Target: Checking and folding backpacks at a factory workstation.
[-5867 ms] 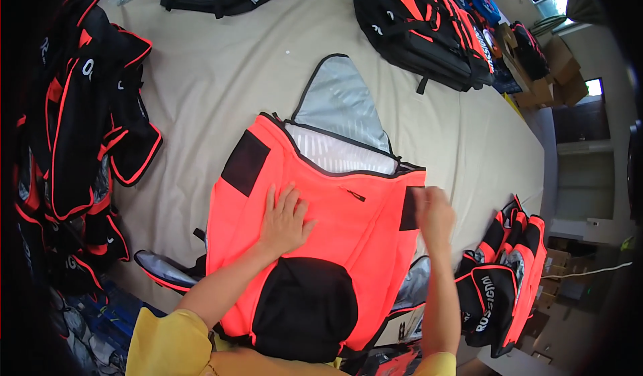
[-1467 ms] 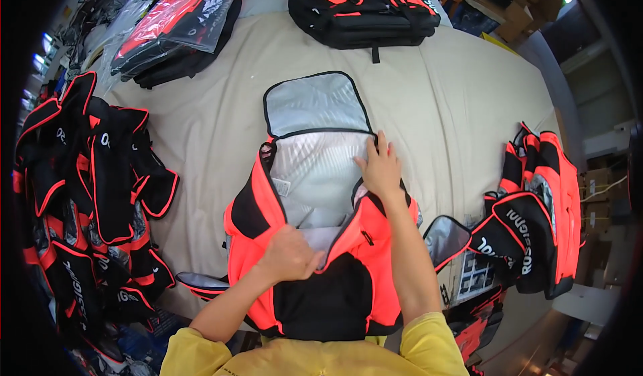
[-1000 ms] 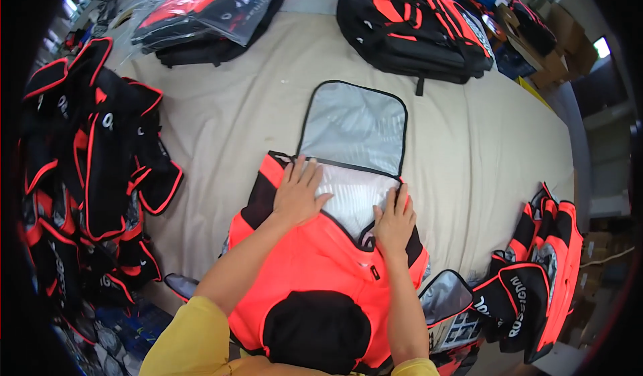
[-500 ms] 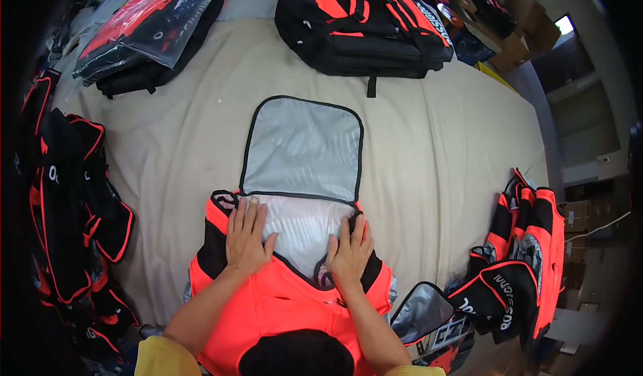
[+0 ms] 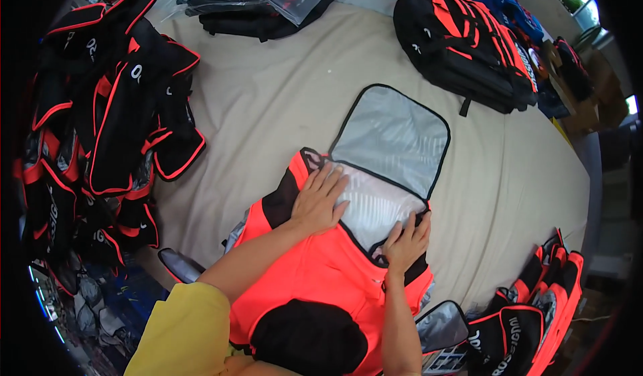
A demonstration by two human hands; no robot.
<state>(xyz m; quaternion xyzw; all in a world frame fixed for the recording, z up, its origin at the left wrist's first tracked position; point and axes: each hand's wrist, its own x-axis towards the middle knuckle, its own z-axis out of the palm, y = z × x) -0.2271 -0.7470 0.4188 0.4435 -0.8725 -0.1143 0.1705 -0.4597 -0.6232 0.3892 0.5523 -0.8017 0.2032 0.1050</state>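
Note:
A bright coral and black backpack (image 5: 305, 269) lies in front of me with its grey-lined flap (image 5: 395, 135) folded back, away from me. Clear plastic film (image 5: 382, 202) shows inside its mouth. My left hand (image 5: 320, 202) rests flat on the left rim of the mouth, fingers spread and pointing away. On the right rim lies my right hand (image 5: 405, 244), its fingers apart and slightly bent over the black edge. Neither hand has anything gripped in it. A black rounded panel (image 5: 311, 336) sits at the near end of the backpack.
Black pieces with coral trim (image 5: 120, 115) are heaped at the left. A plastic-wrapped bag (image 5: 268, 1) and a full backpack (image 5: 469, 41) lie on the far side of the beige cloth (image 5: 268, 95). More sewn parts (image 5: 529, 316) lie at the lower right.
The head view has turned left, so everything appears shifted right and tilted, and more of the left heap shows. Both hands keep their places on the backpack's rim.

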